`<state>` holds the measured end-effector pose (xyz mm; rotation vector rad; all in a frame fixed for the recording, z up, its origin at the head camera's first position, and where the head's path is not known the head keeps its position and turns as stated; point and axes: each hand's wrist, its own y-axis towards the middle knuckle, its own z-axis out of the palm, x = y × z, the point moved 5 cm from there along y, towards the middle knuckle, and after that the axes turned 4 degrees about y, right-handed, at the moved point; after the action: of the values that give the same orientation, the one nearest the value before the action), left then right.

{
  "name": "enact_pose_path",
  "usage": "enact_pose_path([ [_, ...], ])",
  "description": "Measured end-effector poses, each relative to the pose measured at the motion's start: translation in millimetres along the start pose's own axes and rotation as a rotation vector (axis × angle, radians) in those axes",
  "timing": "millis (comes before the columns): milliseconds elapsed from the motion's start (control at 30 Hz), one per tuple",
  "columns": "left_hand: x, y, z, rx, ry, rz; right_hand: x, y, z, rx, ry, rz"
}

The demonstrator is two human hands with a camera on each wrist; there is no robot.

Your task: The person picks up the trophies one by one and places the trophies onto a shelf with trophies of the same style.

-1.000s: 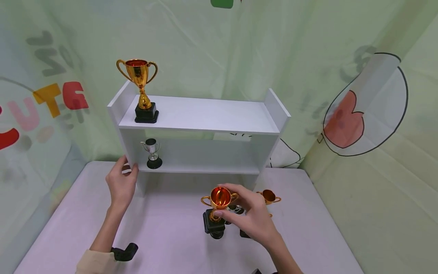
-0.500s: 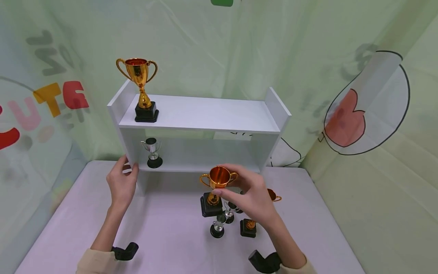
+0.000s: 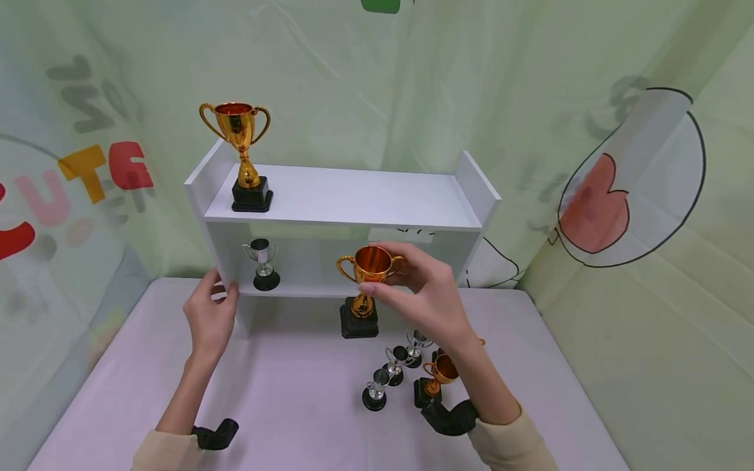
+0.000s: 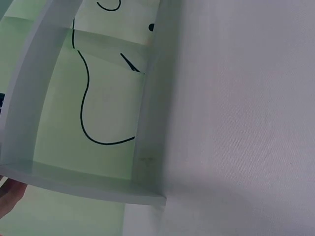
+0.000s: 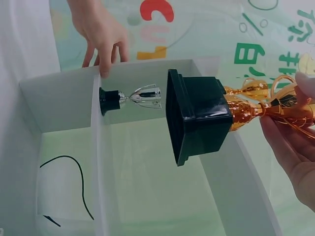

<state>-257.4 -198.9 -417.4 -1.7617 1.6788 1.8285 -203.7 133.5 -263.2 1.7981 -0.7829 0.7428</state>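
In the head view my right hand [image 3: 421,291] pinches a gold trophy cup [image 3: 372,265] between thumb and fingers. The cup is upright, its black base [image 3: 359,318] in front of the white shelf's middle board and apart from it. Seen from the right wrist, that black base [image 5: 199,118] hangs in front of the shelf opening. My left hand [image 3: 210,320] grips the left side of the white shelf [image 3: 341,193], thumb at the front edge. A small silver trophy [image 3: 262,263] stands on the middle board at the left. A larger gold trophy [image 3: 241,154] stands on the top board's left end.
On the table [image 3: 294,405], right of centre, stand three small silver trophies, the nearest silver trophy [image 3: 375,390] in front. Beside them another gold trophy [image 3: 442,369] is partly hidden by my right forearm. A printed curtain [image 3: 330,78] hangs behind the shelf.
My right hand has raised the gold trophy cup from among the table's trophies toward the middle board, moving slightly left. My left hand has stayed at the shelf's side.
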Motion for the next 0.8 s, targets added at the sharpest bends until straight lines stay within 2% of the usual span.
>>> enact_pose_path([
  [167,-0.3,-1.0,0.0,0.000,0.000,-0.002,4,14,-0.6,-0.015,-0.010,0.011],
  [500,-0.2,-1.7,0.6,-0.002,0.018,0.003,22,38,-0.9,0.006,0.051,-0.053],
  [800,0.6,0.1,-0.8,-0.009,0.014,0.000,35,65,2.1,-0.041,0.075,-0.075],
])
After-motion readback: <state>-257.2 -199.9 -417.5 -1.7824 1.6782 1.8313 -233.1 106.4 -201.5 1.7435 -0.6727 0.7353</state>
